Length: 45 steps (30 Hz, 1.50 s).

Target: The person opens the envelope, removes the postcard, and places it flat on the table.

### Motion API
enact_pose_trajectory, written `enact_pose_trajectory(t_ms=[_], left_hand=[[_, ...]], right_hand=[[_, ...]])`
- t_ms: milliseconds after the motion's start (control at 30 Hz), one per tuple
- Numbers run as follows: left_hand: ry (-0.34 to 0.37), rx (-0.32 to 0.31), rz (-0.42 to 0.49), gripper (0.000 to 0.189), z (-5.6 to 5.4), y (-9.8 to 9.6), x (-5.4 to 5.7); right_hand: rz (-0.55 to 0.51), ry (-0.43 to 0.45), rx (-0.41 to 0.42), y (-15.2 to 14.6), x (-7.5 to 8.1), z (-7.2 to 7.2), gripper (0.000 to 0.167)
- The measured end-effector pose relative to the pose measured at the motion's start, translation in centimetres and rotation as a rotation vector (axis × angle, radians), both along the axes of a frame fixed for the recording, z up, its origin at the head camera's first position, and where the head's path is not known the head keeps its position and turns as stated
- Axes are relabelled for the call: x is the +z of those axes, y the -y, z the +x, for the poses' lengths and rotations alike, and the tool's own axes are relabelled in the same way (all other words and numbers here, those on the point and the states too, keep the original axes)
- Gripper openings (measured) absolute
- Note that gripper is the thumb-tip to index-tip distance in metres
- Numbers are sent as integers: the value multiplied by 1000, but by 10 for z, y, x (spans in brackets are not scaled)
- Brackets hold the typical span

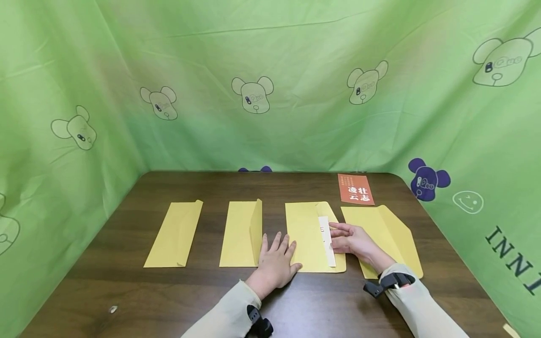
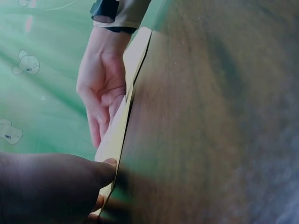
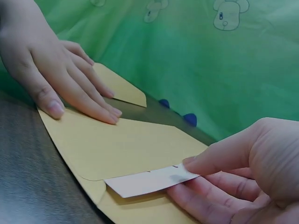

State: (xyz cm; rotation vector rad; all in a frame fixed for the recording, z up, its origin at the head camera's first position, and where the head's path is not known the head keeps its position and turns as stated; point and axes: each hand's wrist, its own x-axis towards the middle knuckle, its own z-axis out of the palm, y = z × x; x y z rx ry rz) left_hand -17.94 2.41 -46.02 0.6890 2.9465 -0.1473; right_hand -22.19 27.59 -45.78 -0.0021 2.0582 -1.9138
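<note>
A yellow envelope (image 1: pixel 302 234) lies with its flap to the right, third from the left in a row. Out of its opening sticks a white card (image 1: pixel 326 241) with a little dark print, the rest of it hidden inside. My right hand (image 1: pixel 355 241) pinches the card's outer edge between thumb and fingers, as the right wrist view shows. My left hand (image 1: pixel 275 263) rests with spread, straight fingers at the envelope's left edge, its fingertips (image 3: pixel 113 116) pressing on the paper.
Two more yellow envelopes, one at far left (image 1: pixel 171 234) and one left of centre (image 1: pixel 238 234), lie on the brown table (image 1: pixel 169 300). Under my right forearm is another, open-flapped envelope (image 1: pixel 376 225). A red card (image 1: pixel 356 189) lies behind it. Green cloth (image 1: pixel 296 136) surrounds the table.
</note>
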Motion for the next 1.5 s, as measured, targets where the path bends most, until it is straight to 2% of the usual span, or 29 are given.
enact_pose_trajectory(t_ms=[133, 233, 500, 767, 1067, 1200, 1367, 1500], left_hand=[[1, 2, 2, 63, 0, 0, 0], [4, 1, 7, 63, 0, 0, -1], [6, 2, 10, 64, 0, -1, -2], [27, 10, 26, 64, -1, -1, 1], [14, 8, 12, 64, 0, -1, -3], [19, 7, 13, 64, -1, -1, -3], [19, 8, 10, 63, 0, -1, -1], [16, 8, 5, 63, 0, 0, -1]], right_hand=[[-8, -3, 34, -1, -1, 5, 81], [2, -15, 28, -2, -4, 8, 83], [52, -84, -19, 2, -5, 15, 70], [87, -137, -66, -7, -4, 18, 69], [123, -164, -49, -15, -1, 20, 63], [170, -193, -63, -21, 2, 19, 61], [254, -278, -56, -33, 10, 16, 59], [336, -261, -87, -38, 19, 17, 60]])
